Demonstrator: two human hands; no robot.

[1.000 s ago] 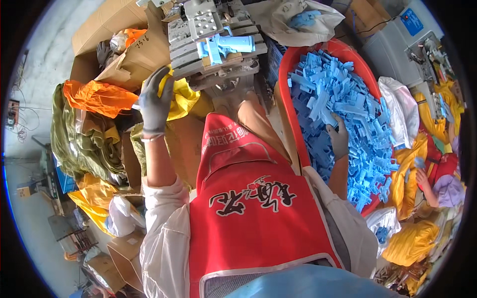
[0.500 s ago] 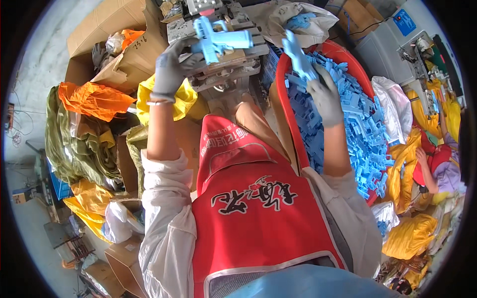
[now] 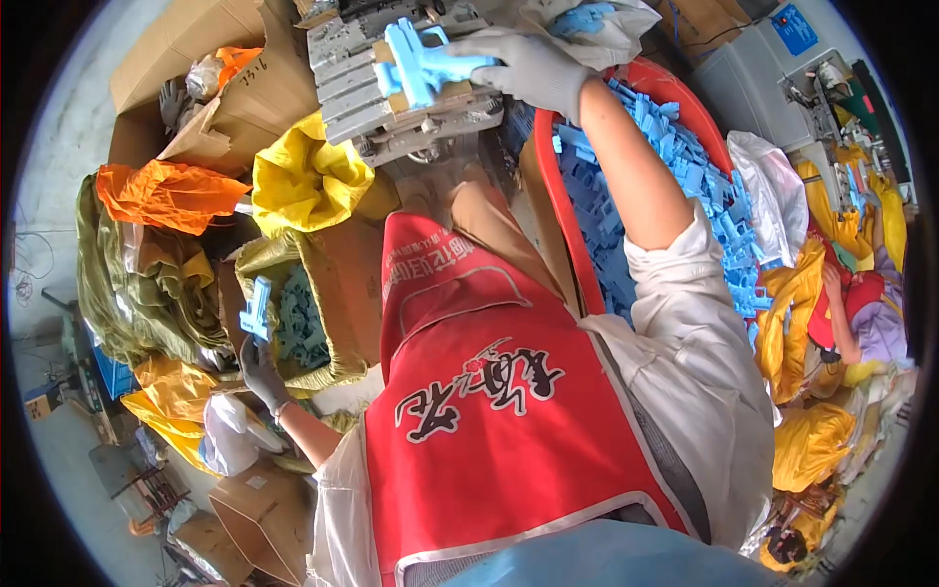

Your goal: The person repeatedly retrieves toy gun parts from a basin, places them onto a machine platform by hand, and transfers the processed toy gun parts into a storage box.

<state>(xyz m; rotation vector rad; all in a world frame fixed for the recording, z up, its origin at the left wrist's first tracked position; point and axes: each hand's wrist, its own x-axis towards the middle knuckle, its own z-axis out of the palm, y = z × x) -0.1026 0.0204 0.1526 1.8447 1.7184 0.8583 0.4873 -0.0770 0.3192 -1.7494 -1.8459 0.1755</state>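
My left hand (image 3: pixel 262 377), in a grey glove, is closed on the end of a light blue plastic toy pistol (image 3: pixel 256 308). It holds the pistol at the side of an olive sack (image 3: pixel 344 333), which stands open with many blue pieces (image 3: pixel 301 318) inside. Up at the machine, my right hand (image 3: pixel 538 73), also gloved in grey, grips the barrel end of a second blue toy pistol (image 3: pixel 421 67). That pistol lies over a small tan block on the grey metal bed (image 3: pixel 347 93); its exact seating cannot be made out.
Right of my knees stands a red tub (image 3: pixel 558 210) heaped with blue toy pistols (image 3: pixel 675 147). A yellow bag (image 3: pixel 308 181), an orange bag (image 3: pixel 166 196) and a large carton (image 3: pixel 191 73) fill the left. Another person (image 3: pixel 871 313) sits at the far right.
My left hand has carried its toy pistol from the machine down to the olive sack. My right hand has brought another pistol from above the tub to the machine bed.
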